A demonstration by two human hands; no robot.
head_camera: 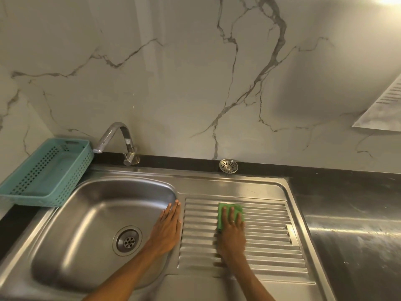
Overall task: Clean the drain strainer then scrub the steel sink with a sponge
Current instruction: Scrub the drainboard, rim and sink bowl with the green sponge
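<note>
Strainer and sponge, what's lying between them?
Nothing: in the head view only bare steel of the sink lies between the strainer and the sponge.

Dark counter (347, 187) carries sink (217, 179), basket (46, 170), strainer (228, 165).

Left hand (168, 227) flat, fingers straight; right hand (232, 230) palm down, fingers spread, pressing

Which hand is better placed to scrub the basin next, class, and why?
Probably the right hand: it already presses the green sponge flat on the ribbed drainboard. The left hand lies flat and empty on the basin rim, steadying.
</note>
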